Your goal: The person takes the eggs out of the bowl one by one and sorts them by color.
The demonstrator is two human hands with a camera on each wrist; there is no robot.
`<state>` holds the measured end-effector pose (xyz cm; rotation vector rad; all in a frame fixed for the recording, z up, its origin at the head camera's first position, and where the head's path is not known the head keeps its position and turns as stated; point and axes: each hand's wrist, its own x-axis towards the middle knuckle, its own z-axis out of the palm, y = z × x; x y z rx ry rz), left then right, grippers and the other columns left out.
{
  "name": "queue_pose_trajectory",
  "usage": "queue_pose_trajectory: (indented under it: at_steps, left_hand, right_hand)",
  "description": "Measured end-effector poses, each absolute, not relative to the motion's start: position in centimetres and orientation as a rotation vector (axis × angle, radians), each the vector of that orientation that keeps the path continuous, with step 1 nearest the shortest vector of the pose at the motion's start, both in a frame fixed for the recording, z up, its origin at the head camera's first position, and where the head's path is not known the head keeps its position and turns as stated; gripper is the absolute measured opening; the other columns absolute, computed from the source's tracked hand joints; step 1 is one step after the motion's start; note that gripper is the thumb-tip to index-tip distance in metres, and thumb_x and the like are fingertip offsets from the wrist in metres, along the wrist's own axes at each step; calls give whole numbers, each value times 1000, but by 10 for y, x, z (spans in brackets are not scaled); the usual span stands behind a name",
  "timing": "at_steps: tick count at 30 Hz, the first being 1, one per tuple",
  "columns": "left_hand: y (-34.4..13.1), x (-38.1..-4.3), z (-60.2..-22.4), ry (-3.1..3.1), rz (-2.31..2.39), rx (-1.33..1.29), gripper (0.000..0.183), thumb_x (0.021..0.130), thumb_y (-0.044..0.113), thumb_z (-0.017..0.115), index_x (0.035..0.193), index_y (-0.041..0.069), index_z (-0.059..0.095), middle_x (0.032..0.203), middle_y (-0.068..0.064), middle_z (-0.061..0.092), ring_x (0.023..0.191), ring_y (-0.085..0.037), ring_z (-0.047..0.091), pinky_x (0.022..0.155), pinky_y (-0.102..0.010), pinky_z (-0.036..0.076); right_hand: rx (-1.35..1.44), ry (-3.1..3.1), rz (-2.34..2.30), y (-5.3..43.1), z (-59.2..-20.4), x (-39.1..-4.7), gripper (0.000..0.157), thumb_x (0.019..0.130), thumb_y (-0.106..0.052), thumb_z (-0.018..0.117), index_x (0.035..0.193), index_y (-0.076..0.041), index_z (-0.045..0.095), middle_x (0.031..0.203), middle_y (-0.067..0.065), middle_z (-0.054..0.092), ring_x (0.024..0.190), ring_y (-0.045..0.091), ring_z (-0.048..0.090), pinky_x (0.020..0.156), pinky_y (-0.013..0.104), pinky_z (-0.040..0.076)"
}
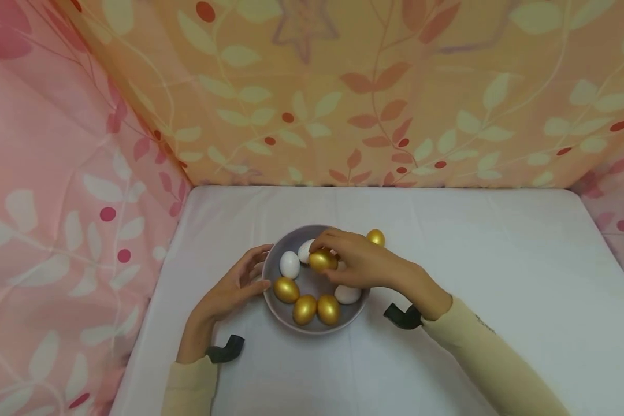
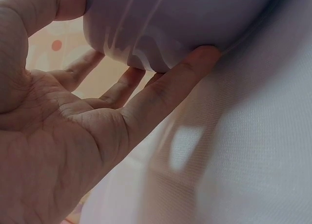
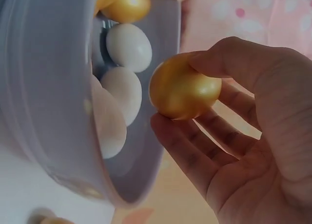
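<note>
My right hand [image 1: 361, 260] pinches a golden egg [image 3: 184, 86] between thumb and fingers, over the grey-purple bowl [image 1: 317, 330]. In the left wrist view, my left hand [image 2: 73, 112] lays its outstretched fingers and thumb against the bowl's outer wall [image 2: 170, 24]. Inside, along the near side, sit golden eggs [image 1: 304, 309]. White eggs rest in the bowl too: one at its left [image 1: 289, 265], another white egg [image 1: 348, 294] at its right, partly covered by my right hand. The right wrist view shows white eggs [image 3: 129, 47] close together along the wall.
Behind the right hand, another golden egg [image 1: 376, 237] lies on the white-covered table [image 1: 473, 231], just outside the bowl. Patterned cloth walls stand around it: orange [image 1: 312, 115] at the back, pink [image 1: 57, 202] at the left. Dark wrist mounts [image 1: 403, 316] stick out from both sleeves.
</note>
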<state>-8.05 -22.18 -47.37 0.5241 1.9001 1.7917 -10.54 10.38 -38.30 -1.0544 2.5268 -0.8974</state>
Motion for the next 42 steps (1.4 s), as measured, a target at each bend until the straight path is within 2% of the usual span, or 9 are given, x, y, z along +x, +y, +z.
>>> queue_pose_trajectory:
  at_steps: [4, 11, 15, 19, 22, 27, 36, 39, 42]
  left_hand:
    - [-222, -83, -472, 1903, 1784, 545, 72, 102, 4, 65, 164, 16, 30, 166, -20, 38, 152, -47, 38, 104, -24, 52]
    - [-223, -87, -469, 1900, 1780, 525, 72, 102, 6, 67, 164, 18, 31, 166, -19, 37, 153, -47, 35, 104, -24, 52]
    - [-223, -89, -472, 1904, 1779, 538, 72, 102, 6, 67, 163, 17, 32, 165, -19, 38, 153, -48, 36, 105, -24, 51]
    - [-222, -90, -477, 1912, 1786, 545, 71, 102, 5, 66, 163, 18, 32, 165, -18, 39, 152, -46, 38, 106, -25, 51]
    - [-223, -88, -477, 1917, 1786, 541, 70, 103, 5, 66, 163, 17, 32, 164, -20, 40, 150, -44, 40, 105, -25, 51]
    - [-223, -84, -475, 1892, 1793, 545, 70, 103, 6, 65, 163, 15, 31, 164, -21, 38, 149, -42, 40, 103, -28, 54]
    - [-222, -78, -481, 1909, 1789, 535, 70, 103, 5, 64, 163, 19, 31, 165, -19, 38, 153, -47, 37, 107, -25, 51]
    - [-220, -76, -482, 1895, 1788, 519, 70, 103, 5, 64, 164, 21, 31, 164, -18, 38, 153, -45, 37, 106, -27, 52]
    - [-221, -78, -479, 1893, 1792, 511, 70, 103, 6, 64, 163, 21, 32, 164, -18, 38, 151, -43, 39, 104, -28, 54]
  right_hand:
    - [-1041, 2526, -1018, 114, -383, -106, 38, 92, -11, 75, 129, -18, 68, 124, -5, 65, 105, 11, 61, 92, 33, 56]
    - [-1012, 2599, -1153, 131, -384, -103, 37, 94, -16, 79, 128, -19, 68, 118, -4, 65, 93, 16, 62, 83, 40, 58]
    - [-957, 2596, -1271, 141, -387, -102, 37, 93, -13, 79, 128, -18, 67, 122, -3, 67, 104, 15, 64, 85, 39, 61]
    - [-876, 2610, -1392, 150, -388, -101, 38, 92, -11, 81, 128, -18, 67, 124, -2, 68, 111, 17, 65, 86, 45, 63]
    - [-803, 2640, -1445, 158, -391, -99, 37, 92, -14, 82, 127, -18, 68, 123, 0, 68, 110, 19, 66, 86, 42, 63]
    - [-678, 2680, -1525, 171, -400, -98, 39, 92, -13, 83, 128, -16, 67, 126, 2, 66, 111, 21, 67, 87, 29, 63]
    - [-430, 2772, -1542, 196, -420, -92, 43, 93, -13, 82, 131, -10, 64, 129, 9, 67, 112, 29, 70, 86, 18, 59]
    - [-397, 2823, -1524, 203, -426, -91, 43, 92, -9, 82, 130, -6, 64, 129, 12, 67, 111, 33, 71, 84, 18, 60]
    - [-400, 2863, -1507, 206, -430, -94, 42, 92, -10, 81, 130, -5, 64, 128, 15, 67, 110, 35, 71, 84, 29, 63]
